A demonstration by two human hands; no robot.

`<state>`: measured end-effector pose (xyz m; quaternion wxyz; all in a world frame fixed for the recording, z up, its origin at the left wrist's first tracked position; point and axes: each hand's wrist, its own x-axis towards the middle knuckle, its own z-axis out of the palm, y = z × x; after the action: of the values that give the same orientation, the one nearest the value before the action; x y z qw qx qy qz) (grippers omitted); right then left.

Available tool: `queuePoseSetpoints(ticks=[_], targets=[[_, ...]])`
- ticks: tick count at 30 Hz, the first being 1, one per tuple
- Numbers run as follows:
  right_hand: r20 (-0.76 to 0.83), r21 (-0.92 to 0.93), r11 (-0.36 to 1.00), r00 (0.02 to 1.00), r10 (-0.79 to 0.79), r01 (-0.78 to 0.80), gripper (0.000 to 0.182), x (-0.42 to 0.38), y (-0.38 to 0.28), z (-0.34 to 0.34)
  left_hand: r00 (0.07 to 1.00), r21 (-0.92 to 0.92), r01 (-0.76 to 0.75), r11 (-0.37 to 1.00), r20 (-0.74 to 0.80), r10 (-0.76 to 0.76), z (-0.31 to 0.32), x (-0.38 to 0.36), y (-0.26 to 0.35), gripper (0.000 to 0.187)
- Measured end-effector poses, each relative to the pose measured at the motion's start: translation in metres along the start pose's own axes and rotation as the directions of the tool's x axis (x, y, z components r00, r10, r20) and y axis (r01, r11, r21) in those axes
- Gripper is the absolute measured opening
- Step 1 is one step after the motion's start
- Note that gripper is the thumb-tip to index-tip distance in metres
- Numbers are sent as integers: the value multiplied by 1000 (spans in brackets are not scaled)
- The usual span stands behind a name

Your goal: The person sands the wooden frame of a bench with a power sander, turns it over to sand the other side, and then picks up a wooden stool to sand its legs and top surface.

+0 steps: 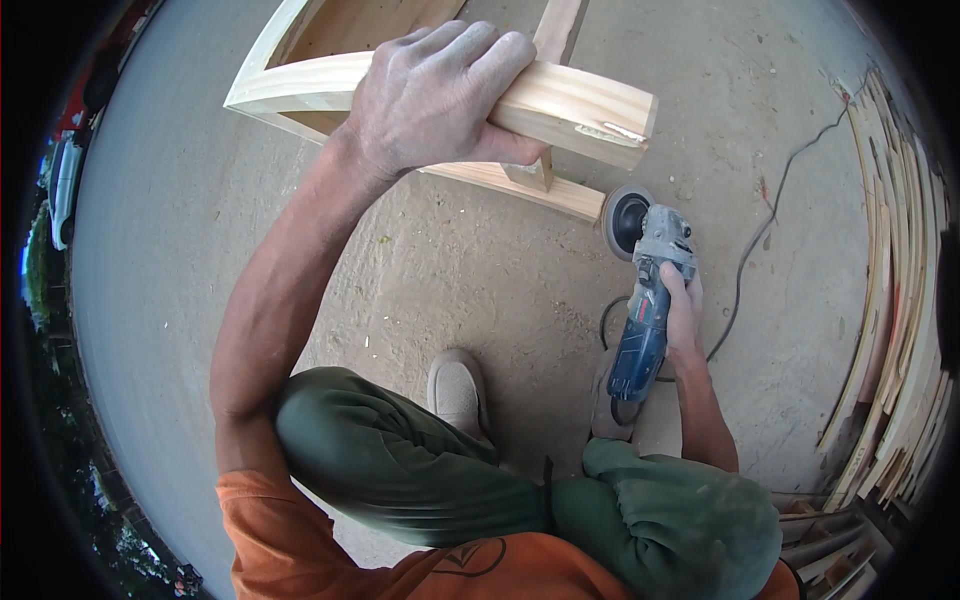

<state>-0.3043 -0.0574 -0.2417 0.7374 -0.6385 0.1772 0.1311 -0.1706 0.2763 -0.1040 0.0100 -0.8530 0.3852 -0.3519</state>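
Note:
My left hand [440, 95] is wrapped over the top rail of a pale wooden frame [590, 105], near its right end, where the wood has a rough, chipped spot. In my right hand [683, 310] is a blue and grey angle grinder [643, 335], held around its body. The grinder's round disc [627, 222] is beside the end of the frame's lower rail [540, 188]; whether they touch I cannot tell. A short upright piece joins the rails under the top one.
The grinder's dark cord [745, 255] runs over the concrete floor [400, 270] to the upper right. Long thin wood strips [890, 290] are piled at the right. My shoe [457, 390] rests on the floor below the frame. A vehicle [66, 190] shows at the far left.

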Motion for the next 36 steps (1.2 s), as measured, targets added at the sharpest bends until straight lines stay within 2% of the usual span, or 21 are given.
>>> queuePoseSetpoints(ticks=[3, 4, 5, 7, 9, 11, 13, 14, 15, 17, 18, 24, 27, 31, 33, 34, 36], targets=[[-22, 69, 997, 1000, -12, 14, 39, -6, -1, -3, 999, -2, 22, 1000, 25, -22, -1, 1, 1, 65], [58, 91, 996, 998, -4, -1, 38, -5, 0, -8, 999, -9, 26, 1000, 35, -25, -2, 0, 1, 65], [54, 93, 996, 999, -1, -4, 38, -5, 1, -5, 1000, -13, -11, 1000, 5, 11, -2, 1, -2, 66], [54, 19, 999, 998, -27, 26, 38, -4, -2, 7, 999, -15, -41, 999, -36, 40, 1, 3, -3, 67], [80, 23, 1000, 997, -20, 18, 38, 0, -2, 9, 997, 0, -53, 999, -50, 53, 0, 2, -3, 69], [39, -45, 998, 998, -48, 49, 39, 1, 9, 1, 999, -3, -42, 999, -14, 42, 3, 0, 2, 71], [30, -20, 999, 999, -39, 40, 39, -1, 7, -2, 999, 11, 35, 999, 40, -36, 3, 0, 9, 70], [12, 8, 1000, 1000, -27, 27, 40, -3, 6, -3, 999, 11, -46, 999, -2, 46, 4, 0, 2, 70], [12, 10, 1000, 1000, -25, 25, 40, -5, 3, 0, 999, 10, -47, 999, 0, 47, -6, 5, 3, 70], [18, 48, 998, 999, -42, 41, 40, -10, -5, 6, 977, -122, 137, 983, 178, -115, -31, 18, 8, 67], [15, 44, 998, 999, -44, 43, 40, -8, -4, 5, 986, -138, 119, 983, 131, -101, -31, 18, 7, 69], [18, -48, 999, 1000, -12, 13, 39, 0, 2, -5, 985, -121, 104, 987, 151, -86, -30, 15, 5, 72], [2, 58, 996, 998, -62, 61, 37, -4, 3, -7, 980, -133, 122, 984, 171, -99, -28, 15, 5, 73], [41, -46, 998, 998, -51, 53, 39, 1, 1, 6, 968, -170, 175, 970, 213, -137, -30, 15, 8, 74], [-20, -59, 998, 999, -26, 24, 38, -2, 3, 7, 984, -166, 96, 981, 165, -69, -25, 11, 6, 73], [-20, -64, 997, 999, -40, 39, 39, -3, -1, 6, 981, -231, 114, 966, 177, -74, -26, 10, 5, 70], [-33, -48, 999, 999, -25, 23, 39, -11, -5, 2, 979, -200, 123, 972, 185, -86, -26, 9, 6, 70]])
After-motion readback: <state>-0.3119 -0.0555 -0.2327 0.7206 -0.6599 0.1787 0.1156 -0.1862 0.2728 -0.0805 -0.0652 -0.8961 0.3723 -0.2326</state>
